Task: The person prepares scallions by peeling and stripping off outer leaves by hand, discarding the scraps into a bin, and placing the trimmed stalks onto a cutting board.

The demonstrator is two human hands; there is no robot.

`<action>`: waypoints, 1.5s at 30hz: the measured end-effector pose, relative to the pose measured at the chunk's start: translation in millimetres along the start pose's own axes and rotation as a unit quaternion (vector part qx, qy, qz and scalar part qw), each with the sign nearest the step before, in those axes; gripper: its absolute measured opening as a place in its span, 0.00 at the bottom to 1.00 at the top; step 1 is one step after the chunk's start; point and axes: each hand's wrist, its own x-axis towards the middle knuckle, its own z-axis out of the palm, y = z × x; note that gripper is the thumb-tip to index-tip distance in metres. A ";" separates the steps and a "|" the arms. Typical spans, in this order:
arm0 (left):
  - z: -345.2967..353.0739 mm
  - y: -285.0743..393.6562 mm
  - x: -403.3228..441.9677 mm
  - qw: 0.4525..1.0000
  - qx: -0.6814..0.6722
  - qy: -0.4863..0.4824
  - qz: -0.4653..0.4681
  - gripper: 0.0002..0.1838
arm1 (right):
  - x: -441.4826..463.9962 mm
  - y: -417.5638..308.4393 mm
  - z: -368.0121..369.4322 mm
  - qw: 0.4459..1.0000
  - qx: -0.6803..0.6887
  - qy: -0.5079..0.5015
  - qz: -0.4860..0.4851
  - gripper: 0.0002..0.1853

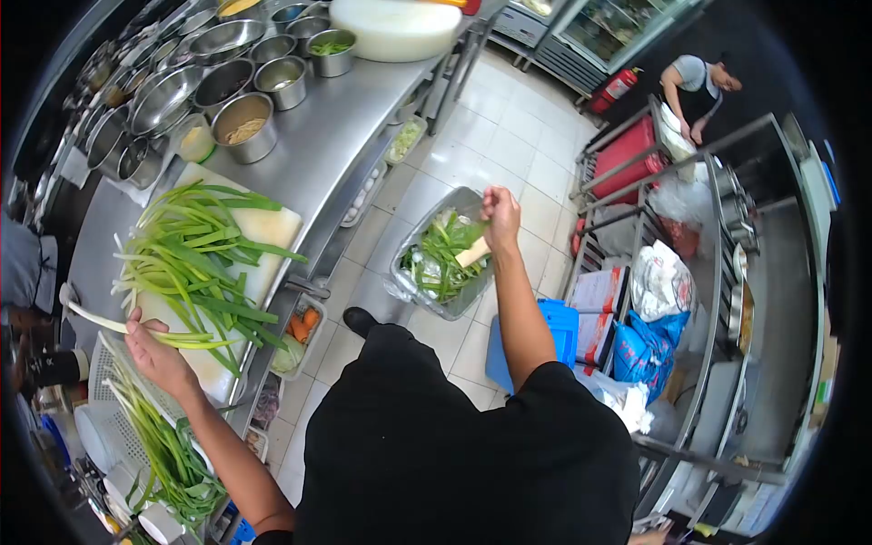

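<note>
My left hand (160, 356) is closed around a scallion (100, 320), its white root end pointing left and green leaves reaching right over the cutting board. A pile of scallions (186, 250) lies on the white cutting board (277, 222). More scallions (150, 427) rest in a perforated white basket (102, 377) below my left hand. My right hand (500, 218) is raised over a grey bin (463, 307) on the floor, fingers curled; what they hold, if anything, is unclear. Green trimmings (440, 263) and clear plastic lie in the bin. A pale flat piece (472, 252) shows beside my right wrist.
Metal bowls and pots (243, 127) crowd the steel counter (336, 123), near a thick white round block (395, 27). A blue container (559, 327) and metal racks (590, 204) with bags stand at right. Another person (695, 86) works at the far right.
</note>
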 end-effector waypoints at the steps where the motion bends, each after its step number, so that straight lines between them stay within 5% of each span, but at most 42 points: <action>1: -3.3 -14.3 7.8 1.000 0.008 0.015 -0.001 0.19 | 12.0 12.6 -14.8 0.991 -0.126 -0.016 -0.047 0.10; 2: -10.7 -32.5 15.0 0.984 0.144 0.015 0.099 0.20 | 48.2 44.9 -51.4 0.944 -0.327 -0.034 -0.038 0.19; 3: -27.4 -48.0 21.1 0.937 0.291 0.025 0.189 0.20 | 67.5 80.8 -77.1 0.710 -0.662 0.035 -0.237 0.32; 4: -33.9 -55.6 19.5 0.944 0.284 -0.008 0.168 0.21 | 72.3 91.4 -89.7 0.582 -0.808 -0.026 -0.090 0.38; 5: -35.9 -51.7 18.5 0.944 0.290 -0.019 0.156 0.19 | 61.2 64.6 -58.1 0.552 -0.826 -0.095 0.057 0.38; 6: -40.5 -60.4 20.7 0.899 0.364 -0.019 0.241 0.18 | 94.3 115.5 -94.9 0.578 -0.811 -0.066 -0.051 0.30; 7: -40.0 -54.4 19.3 0.957 0.267 -0.027 0.105 0.16 | 76.7 126.4 -79.7 0.634 -0.706 0.030 -0.313 0.19; 8: -34.9 -38.0 18.3 0.984 0.174 -0.016 -0.034 0.15 | 59.1 92.7 -27.3 0.723 -0.678 -0.065 -0.117 0.15; 15: -23.4 -91.1 45.7 0.968 0.238 -0.011 -0.079 0.15 | 9.9 85.8 140.4 0.809 -0.477 -0.257 -0.227 0.15; 17: -18.3 -79.0 56.2 0.975 0.216 -0.026 -0.053 0.20 | 22.8 94.1 162.2 0.717 -0.488 -0.280 -0.411 0.11; 21: -26.0 -58.7 55.6 0.965 0.259 -0.028 -0.009 0.29 | 32.1 65.5 174.6 0.631 -0.662 -0.318 -0.252 0.08; 23: -41.4 -35.0 41.6 0.969 0.235 0.017 0.078 0.28 | 36.2 56.0 160.9 0.532 -0.743 -0.388 -0.125 0.07; 25: -79.7 12.1 28.2 0.981 0.188 0.016 0.038 0.27 | 80.0 85.5 120.1 0.389 -0.774 -0.470 -0.170 0.11; 26: -99.9 23.1 20.0 0.991 0.135 0.000 0.001 0.25 | 89.9 99.4 115.8 0.386 -0.771 -0.475 -0.175 0.11; 28: -146.9 9.7 18.1 0.974 0.213 0.069 0.033 0.24 | 94.7 119.5 110.6 0.492 -0.777 -0.380 -0.096 0.13; 29: -172.4 3.1 18.2 0.964 0.247 0.095 0.029 0.24 | 89.4 123.4 114.9 0.493 -0.776 -0.383 -0.095 0.13; 31: -230.8 -15.2 20.7 0.942 0.315 0.116 -0.017 0.22 | 31.3 101.4 160.5 0.509 -0.712 -0.405 -0.265 0.14; 36: -346.9 -113.8 39.3 0.852 0.510 0.027 -0.116 0.14 | -54.2 64.8 234.5 0.614 -0.612 -0.435 -0.241 0.14; 40: -350.6 -135.9 37.5 0.789 0.575 -0.040 -0.213 0.14 | -94.9 57.4 261.5 0.689 -0.507 -0.464 -0.232 0.13; 45: -337.5 -129.4 46.5 0.756 0.610 -0.059 -0.231 0.15 | -124.3 52.5 273.5 0.702 -0.453 -0.514 -0.195 0.12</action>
